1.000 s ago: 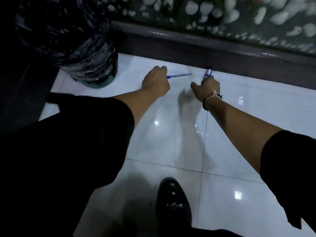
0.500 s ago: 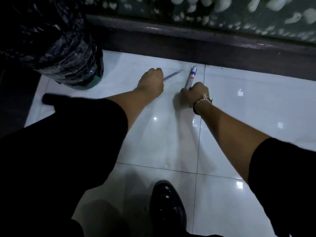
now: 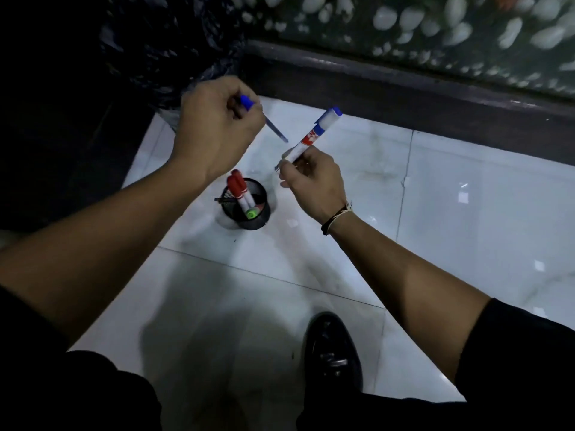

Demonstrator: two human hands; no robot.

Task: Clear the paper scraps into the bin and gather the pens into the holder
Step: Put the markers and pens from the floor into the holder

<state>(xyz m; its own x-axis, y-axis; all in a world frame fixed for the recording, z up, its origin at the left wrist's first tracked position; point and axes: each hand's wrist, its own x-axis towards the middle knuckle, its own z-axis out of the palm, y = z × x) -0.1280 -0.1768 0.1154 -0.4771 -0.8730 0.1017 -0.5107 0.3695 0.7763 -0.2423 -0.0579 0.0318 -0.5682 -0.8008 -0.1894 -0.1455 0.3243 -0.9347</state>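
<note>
We hold 2 pens above the floor. Our left hand point(image 3: 214, 129) is closed tight around a thin blue pen point(image 3: 264, 121), with its cap poking out by the thumb and its tip pointing down to the right. Our right hand point(image 3: 314, 181) pinches the low end of a fat white marker point(image 3: 314, 133) between thumb and fingers, and its blue cap points up.

The black mesh holder point(image 3: 245, 203) stands on the white tile point(image 3: 466, 213), below and between our hands. It already has 2 red-capped markers and a green one inside.

We think both pens are light, hard and smooth, so they could slip. Holding them near the middle would feel safer. The holder looks light too, so we should drop the pens in gently or it may tip. The bin bag point(image 3: 161, 48) sits behind our left hand. We see no paper scraps.
</note>
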